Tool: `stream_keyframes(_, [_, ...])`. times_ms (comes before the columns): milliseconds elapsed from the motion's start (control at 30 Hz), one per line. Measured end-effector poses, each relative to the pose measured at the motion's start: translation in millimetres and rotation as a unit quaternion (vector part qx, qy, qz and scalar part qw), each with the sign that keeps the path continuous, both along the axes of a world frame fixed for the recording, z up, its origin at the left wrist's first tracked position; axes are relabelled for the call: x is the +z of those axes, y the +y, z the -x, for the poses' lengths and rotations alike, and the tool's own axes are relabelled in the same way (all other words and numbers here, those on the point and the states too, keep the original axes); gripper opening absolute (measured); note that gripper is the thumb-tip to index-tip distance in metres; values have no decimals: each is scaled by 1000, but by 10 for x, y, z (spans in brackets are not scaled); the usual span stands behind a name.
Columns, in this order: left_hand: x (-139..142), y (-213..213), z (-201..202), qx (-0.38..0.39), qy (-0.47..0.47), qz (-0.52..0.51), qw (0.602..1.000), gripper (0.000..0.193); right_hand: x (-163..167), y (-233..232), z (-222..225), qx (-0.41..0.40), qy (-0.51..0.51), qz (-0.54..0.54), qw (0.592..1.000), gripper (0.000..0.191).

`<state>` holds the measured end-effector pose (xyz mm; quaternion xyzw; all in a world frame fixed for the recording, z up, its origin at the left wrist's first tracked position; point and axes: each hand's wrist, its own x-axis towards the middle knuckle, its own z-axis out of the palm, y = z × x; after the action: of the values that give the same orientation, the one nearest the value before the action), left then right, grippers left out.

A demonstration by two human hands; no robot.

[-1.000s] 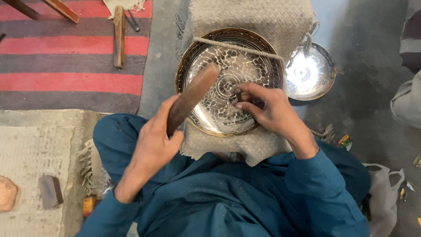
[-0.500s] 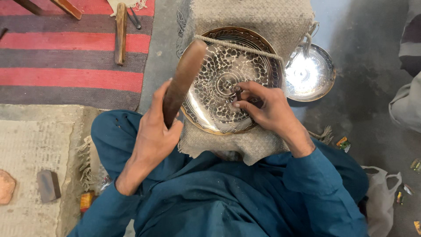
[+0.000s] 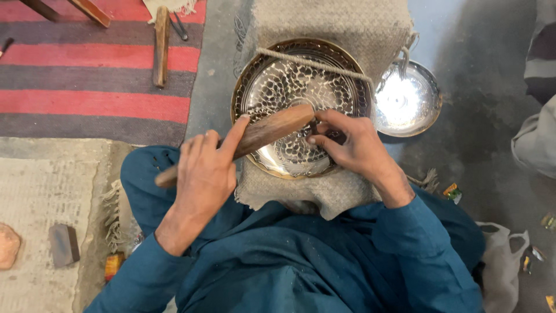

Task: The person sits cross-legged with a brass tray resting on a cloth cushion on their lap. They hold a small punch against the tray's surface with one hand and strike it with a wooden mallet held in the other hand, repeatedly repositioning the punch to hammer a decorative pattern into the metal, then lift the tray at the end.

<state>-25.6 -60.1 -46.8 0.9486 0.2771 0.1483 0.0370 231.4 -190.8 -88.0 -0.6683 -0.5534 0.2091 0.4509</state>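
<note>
A round engraved metal plate (image 3: 278,87) with a brass rim lies on a burlap-covered block (image 3: 330,23), tied down by a cord. My left hand (image 3: 202,174) grips a wooden mallet stick (image 3: 272,127), whose far end rests over the plate's middle. My right hand (image 3: 353,145) pinches a small dark chisel (image 3: 313,124) upright on the plate, right under the mallet's tip. My teal sleeves and lap fill the bottom of the view.
A shiny steel dish (image 3: 408,101) sits right of the plate. A red striped rug (image 3: 87,58) with a wooden stick (image 3: 161,46) lies at upper left. A dark block (image 3: 63,243) and a pinkish stone (image 3: 8,243) rest on a mat at lower left. A plastic bag (image 3: 504,255) lies at right.
The mallet was raised and tilted up to the left half a second ago; now it has swung down onto the chisel. My right hand has stayed on the plate.
</note>
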Motion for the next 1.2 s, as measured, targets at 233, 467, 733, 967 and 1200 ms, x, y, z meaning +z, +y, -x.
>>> stream_keyframes(233, [-31, -11, 1, -10, -78, 32, 996, 78, 2, -7, -27, 25, -27, -29, 999, 37])
stream_keyframes(467, [-70, -9, 14, -19, -131, 81, 988, 76, 24, 12, -15, 17, -7, 5, 1000, 36])
stream_keyframes(733, [-74, -8, 5, -25, -130, 73, 989, 80, 16, 7, -31, 25, -3, -4, 1000, 41])
stream_keyframes(967, [-71, -27, 19, -10, -76, 18, 997, 81, 33, -9, -27, 28, -9, -8, 1000, 39])
stream_keyframes(1200, [-54, -20, 25, -2, -28, -22, 999, 81, 95, -8, -14, 19, -11, 31, 999, 37])
